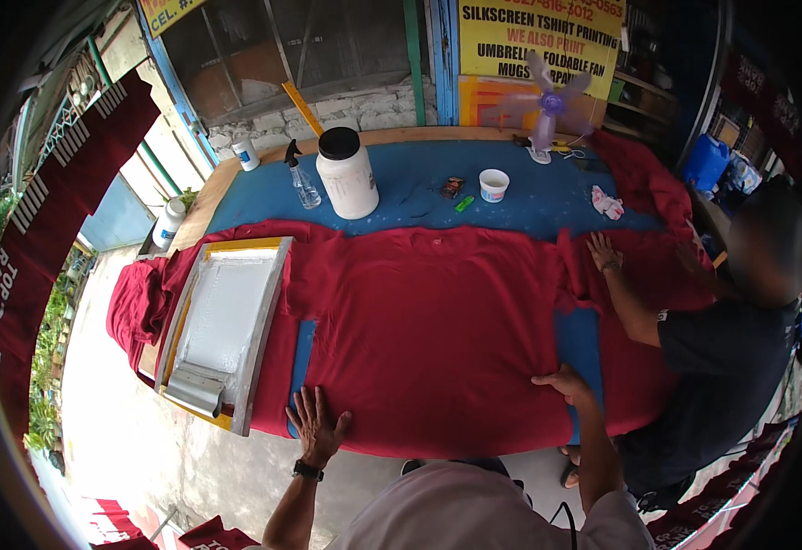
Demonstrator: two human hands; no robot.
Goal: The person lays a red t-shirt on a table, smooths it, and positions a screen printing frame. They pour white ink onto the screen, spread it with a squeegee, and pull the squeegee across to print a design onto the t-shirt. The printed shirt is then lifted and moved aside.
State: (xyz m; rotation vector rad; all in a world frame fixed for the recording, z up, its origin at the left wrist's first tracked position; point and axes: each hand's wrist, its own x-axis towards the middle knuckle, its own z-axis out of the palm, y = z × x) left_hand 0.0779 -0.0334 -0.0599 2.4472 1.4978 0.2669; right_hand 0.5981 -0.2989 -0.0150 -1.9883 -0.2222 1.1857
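Note:
A dark red T-shirt (433, 339) lies spread flat across the blue tabletop, its collar toward the far side. My left hand (316, 425) rests flat near the shirt's lower left corner, fingers apart. At the shirt's right side, my right hand (566, 383) is closed at the fabric edge, one digit pointing inward; its other fingers are mostly hidden. To the left, a framed printing screen (222, 312) sits on another red shirt, with a metal squeegee (194, 391) across its near end.
A co-worker (713, 367) at the right lays a hand on another red shirt (648, 293). On the blue table (410, 183) stand a white jar (348, 179), a spray bottle (304, 187), a small tub (493, 186) and a purple fan (547, 105). Printed red cloths hang at the left.

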